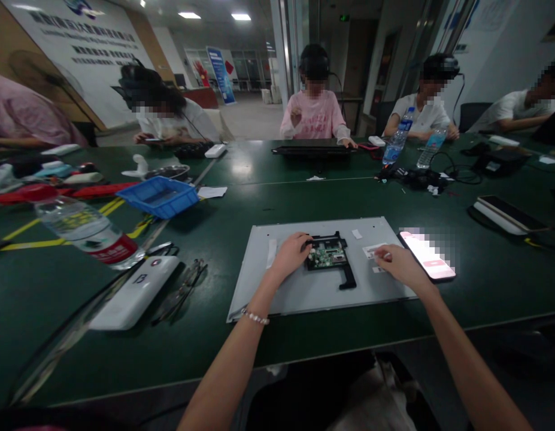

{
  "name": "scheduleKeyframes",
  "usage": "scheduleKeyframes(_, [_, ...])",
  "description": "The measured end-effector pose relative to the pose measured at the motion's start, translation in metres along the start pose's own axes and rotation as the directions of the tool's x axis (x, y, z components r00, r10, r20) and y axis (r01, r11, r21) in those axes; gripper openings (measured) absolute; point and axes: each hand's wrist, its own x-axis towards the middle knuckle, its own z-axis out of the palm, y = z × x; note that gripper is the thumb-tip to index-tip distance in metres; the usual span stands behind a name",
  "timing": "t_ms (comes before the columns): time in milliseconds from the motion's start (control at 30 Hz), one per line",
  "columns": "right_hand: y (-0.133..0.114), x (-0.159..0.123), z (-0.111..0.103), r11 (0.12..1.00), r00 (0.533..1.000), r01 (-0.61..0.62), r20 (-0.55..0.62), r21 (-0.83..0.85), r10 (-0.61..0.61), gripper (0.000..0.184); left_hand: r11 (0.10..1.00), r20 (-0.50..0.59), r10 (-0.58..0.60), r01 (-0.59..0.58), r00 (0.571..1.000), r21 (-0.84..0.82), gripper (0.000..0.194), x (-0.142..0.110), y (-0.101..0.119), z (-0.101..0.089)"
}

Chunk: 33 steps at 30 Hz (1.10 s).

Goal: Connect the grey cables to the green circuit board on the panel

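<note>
Green circuit board [327,256] in a black frame [348,278], midway across the pale flat panel [295,294].
From my remote feed, I'd judge the framed board light and stiff but fragile, best held by the frame's smooth, plastic-looking edges, clear of the bumpy components; the right near leg looks thin enough to flex. My left hand [294,254] has its fingers at the frame's far left corner, though I can't tell whether they grip. My right hand [397,264] curls beside a white, papery label [370,251] on the right; whether it pinches anything, I can't tell. The panel looks smooth, metallic, slippery.
</note>
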Motion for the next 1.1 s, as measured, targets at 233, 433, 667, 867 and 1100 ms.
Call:
scheduleKeyframes(233, [-0.009, 0.001, -0.004, 0.995, 0.997, 0.066, 0.035, -0.075, -0.064, 0.017, 1.0, -0.02, 0.009, -0.009, 1.0, -0.003, 0.024, 0.001, -0.003, 0.003])
scheduleKeyframes(433, [-0.013, 0.002, -0.002, 0.979, 0.988, 0.148, -0.021, -0.141, -0.152, 0.019, 1.0, -0.013, -0.021, 0.02, 1.0, -0.023, 0.024, 0.0, -0.003, 0.002])
scheduleKeyframes(667, [-0.039, 0.012, 0.008, 0.963, 0.962, 0.249, -0.085, -0.101, -0.258, 0.017, 0.999, -0.007, -0.032, 0.032, 0.999, -0.027, 0.023, 0.0, 0.001, -0.003])
scheduleKeyframes(867, [-0.044, 0.011, 0.018, 0.954, 0.956, 0.28, -0.057, -0.11, -0.288, 0.02, 0.999, -0.008, -0.029, 0.028, 1.0, -0.025, 0.024, 0.0, 0.002, -0.003])
scheduleKeyframes(1100, [-0.03, 0.011, 0.029, 0.954, 0.958, 0.284, -0.075, 0.091, -0.278, 0.025, 1.0, -0.012, -0.017, 0.017, 1.0, -0.017, 0.024, -0.001, 0.003, -0.004])
